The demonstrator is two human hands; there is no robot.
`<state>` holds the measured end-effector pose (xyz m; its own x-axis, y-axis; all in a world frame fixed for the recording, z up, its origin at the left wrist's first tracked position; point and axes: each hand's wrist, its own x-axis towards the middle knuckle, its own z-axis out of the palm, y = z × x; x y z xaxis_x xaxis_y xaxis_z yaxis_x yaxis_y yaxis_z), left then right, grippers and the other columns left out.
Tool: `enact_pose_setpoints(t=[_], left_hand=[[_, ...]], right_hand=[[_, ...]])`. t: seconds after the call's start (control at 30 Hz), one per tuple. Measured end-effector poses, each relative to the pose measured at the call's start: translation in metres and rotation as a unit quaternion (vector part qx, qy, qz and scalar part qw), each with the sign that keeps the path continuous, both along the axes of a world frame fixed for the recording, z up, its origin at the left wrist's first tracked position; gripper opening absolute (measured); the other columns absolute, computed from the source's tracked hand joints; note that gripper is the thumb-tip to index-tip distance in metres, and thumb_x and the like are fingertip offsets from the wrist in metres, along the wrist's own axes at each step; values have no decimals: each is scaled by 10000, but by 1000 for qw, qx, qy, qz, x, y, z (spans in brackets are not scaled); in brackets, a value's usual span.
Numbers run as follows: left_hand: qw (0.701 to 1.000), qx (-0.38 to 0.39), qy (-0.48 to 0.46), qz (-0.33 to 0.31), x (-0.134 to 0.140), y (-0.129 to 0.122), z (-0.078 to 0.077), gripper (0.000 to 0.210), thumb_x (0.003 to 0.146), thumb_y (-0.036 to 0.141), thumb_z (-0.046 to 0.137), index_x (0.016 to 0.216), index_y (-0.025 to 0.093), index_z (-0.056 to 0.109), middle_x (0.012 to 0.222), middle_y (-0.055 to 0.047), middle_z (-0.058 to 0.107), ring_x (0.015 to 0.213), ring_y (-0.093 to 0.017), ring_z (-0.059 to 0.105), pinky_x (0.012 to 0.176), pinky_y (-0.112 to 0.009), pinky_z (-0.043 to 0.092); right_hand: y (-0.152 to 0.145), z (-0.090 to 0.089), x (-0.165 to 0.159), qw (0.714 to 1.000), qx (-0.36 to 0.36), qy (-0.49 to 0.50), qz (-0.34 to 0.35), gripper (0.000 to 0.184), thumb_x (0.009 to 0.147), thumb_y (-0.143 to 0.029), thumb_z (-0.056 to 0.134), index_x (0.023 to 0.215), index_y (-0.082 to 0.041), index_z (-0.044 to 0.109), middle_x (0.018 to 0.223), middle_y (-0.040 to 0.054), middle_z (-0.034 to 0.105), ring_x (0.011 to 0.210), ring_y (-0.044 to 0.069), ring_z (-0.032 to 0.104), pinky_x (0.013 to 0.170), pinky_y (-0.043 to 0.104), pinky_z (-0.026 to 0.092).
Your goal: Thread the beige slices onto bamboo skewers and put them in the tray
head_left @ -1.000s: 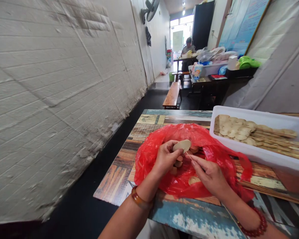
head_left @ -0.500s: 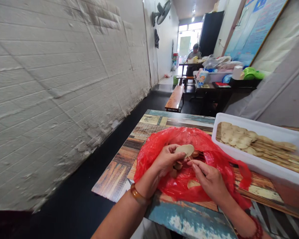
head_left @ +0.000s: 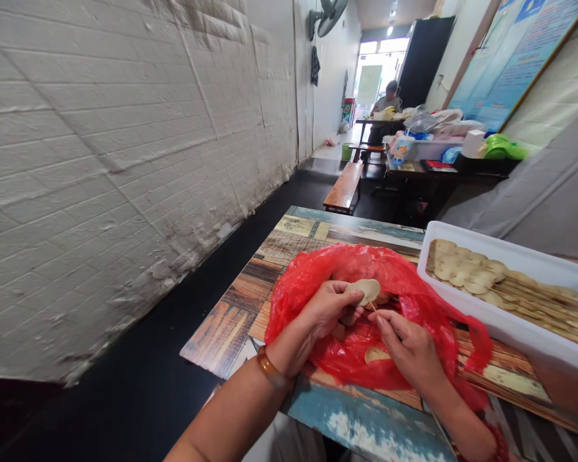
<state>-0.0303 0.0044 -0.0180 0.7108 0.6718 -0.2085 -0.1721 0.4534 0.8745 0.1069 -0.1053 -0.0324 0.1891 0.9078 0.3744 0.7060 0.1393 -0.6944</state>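
Over an open red plastic bag, my left hand pinches pale, thin round slices that overlap each other. My right hand is closed on a thin wooden skewer, whose upper end meets the slices' lower edge. How far the skewer runs into them I cannot tell. Inside the bag lie more slices, one loose slice near the front and others partly hidden below my left hand.
To the right stands a white plastic tub holding rows of skewered slices. All this is on a wood-patterned table. Beyond are a bench, a cluttered table and a seated person. A white brick-patterned wall runs along the left.
The view has shifted slightly, so the scene sits a little further right. Both hands keep their hold on the slices and skewer, with hardly any visible movement.
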Motion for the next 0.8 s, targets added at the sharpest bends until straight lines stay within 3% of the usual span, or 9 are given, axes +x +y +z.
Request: enact_pose_setpoints(t=[0.8], left_hand=[[1000,-10,21,2,3,-2,-1,325,636,415,708,719,110,634,591,-28,600,464,-74,496,453,-188,329]], right_hand=[[1,-2,0,1000,-3,-1,12,266,928,-325,400,905,-220,643,853,39,746,760,186,711,661,267,551]])
